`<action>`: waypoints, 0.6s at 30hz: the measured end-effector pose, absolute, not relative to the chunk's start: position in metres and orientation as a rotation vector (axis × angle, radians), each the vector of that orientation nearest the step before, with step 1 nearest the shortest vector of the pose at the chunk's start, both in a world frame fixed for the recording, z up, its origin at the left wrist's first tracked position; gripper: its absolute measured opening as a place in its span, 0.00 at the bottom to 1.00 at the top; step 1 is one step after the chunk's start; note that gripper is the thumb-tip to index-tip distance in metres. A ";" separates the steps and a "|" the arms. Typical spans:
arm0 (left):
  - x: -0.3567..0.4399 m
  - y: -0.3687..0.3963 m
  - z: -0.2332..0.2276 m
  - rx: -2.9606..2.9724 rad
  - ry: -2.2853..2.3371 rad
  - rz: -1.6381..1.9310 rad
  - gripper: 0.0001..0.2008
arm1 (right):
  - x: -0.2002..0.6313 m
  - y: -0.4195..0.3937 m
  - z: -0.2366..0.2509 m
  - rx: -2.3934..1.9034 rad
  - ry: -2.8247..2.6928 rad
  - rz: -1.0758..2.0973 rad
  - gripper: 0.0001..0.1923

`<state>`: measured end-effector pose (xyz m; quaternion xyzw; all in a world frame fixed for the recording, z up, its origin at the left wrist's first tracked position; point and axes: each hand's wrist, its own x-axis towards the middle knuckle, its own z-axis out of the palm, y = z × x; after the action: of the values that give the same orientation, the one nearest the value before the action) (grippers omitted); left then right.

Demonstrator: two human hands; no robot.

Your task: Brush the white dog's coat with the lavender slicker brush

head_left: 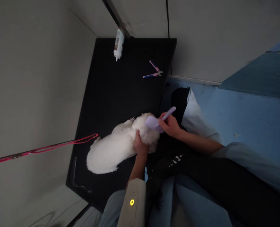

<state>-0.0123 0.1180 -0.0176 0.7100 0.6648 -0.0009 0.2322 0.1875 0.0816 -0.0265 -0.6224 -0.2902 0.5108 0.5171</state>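
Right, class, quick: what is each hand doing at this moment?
Left hand: closed on the dog, gripping its fur.
Right hand: closed around the brush, held against the dog.

Hands [154, 134] on white dog [116, 146]

black table [111, 91] set against pale wall; white dog [111, 149] lying near its front edge; white bottle [118, 44] on its side at far edge; pink-handled clippers [154, 71] near far right corner
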 end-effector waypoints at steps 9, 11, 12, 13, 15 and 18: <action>-0.015 0.127 -0.015 2.007 1.812 -0.042 0.40 | 0.201 0.073 -0.060 -1.410 -0.582 1.278 0.14; -0.015 0.129 -0.016 2.037 1.822 -0.014 0.38 | 0.209 0.070 -0.068 -1.452 -0.510 1.196 0.14; -0.016 0.130 -0.017 2.053 1.816 0.001 0.36 | 0.211 0.069 -0.070 -1.481 -0.454 1.137 0.14; -0.016 0.131 -0.017 2.066 1.805 0.010 0.36 | 0.211 0.068 -0.071 -1.502 -0.404 1.083 0.14; -0.018 0.134 -0.016 2.084 1.790 -0.003 0.35 | 0.205 0.066 -0.071 -1.475 -0.394 1.080 0.14; -0.019 0.140 -0.013 2.128 1.805 -0.075 0.35 | 0.191 0.067 -0.070 -1.321 -0.556 1.309 0.14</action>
<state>-0.0193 0.1402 -0.0132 0.7507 0.6367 -0.0264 0.1742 0.1913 0.0671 -0.0697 -0.5616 -0.2363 0.5565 0.5649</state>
